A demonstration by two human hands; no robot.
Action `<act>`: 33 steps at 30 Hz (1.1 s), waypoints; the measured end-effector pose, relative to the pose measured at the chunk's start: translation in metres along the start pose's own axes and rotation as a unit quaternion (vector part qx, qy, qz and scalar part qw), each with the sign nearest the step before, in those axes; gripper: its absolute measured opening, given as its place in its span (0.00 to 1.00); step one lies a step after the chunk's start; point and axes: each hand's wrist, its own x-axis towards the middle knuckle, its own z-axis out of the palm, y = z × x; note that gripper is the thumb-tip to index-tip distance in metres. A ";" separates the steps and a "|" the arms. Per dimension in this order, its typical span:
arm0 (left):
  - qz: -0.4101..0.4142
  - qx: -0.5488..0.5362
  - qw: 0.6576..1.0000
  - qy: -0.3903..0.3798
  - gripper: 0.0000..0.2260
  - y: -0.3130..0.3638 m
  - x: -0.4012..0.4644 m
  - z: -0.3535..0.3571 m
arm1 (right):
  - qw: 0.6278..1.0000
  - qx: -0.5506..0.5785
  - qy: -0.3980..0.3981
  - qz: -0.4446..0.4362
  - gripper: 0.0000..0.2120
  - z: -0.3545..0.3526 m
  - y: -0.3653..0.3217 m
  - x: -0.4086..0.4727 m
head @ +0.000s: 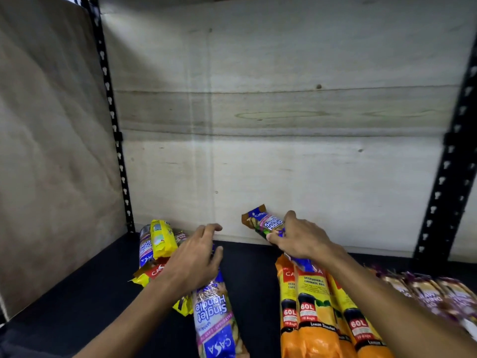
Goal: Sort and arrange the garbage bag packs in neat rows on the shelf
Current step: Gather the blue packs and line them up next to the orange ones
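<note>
Shelf: a dark, matte shelf board (247, 270) backed by a pale plywood panel (284, 125), with black perforated metal uprights (113, 125) at the left and right.
Left hand: the left hand (195, 259) lies palm-down on the far end of a long blue-and-white "Singlet Handle" plastic pack (214, 313); its fingers curl loosely over the pack, the grip only partly closed.
Blue-and-white pack: runs from the shelf's front edge towards the back, left of the middle.
Right hand: the right hand (300, 240) is clamped round a second blue "Singlet Handle" pack (263, 223), thumb on the near side, fingers over the top.
Held pack: tilted, its far end raised against the back panel, near the middle of the shelf's back edge.
Back left corner: a loose heap of packs, with a yellow pack (161, 239) on top, a blue one (145, 249) beside it and a red-and-yellow one (152, 273) nearer the front.
Orange packs: three orange "60L" garbage bag packs (315, 313) lie side by side, touching, right of the middle, reaching the front edge.
Front right: a row of brown-and-purple packs (426, 293), blurred.
</note>
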 end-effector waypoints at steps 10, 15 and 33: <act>0.027 -0.041 0.997 -0.062 0.11 -0.009 0.045 0.030 | 0.995 0.055 -0.048 0.065 0.40 0.019 -0.024 -0.021; 0.021 -0.130 0.983 -0.124 0.09 -0.011 0.057 0.048 | 0.993 0.075 -0.063 0.073 0.44 0.033 -0.029 -0.032; -0.015 -0.223 0.951 -0.212 0.06 -0.021 0.069 0.073 | 0.996 0.017 -0.044 0.080 0.45 0.069 -0.054 -0.058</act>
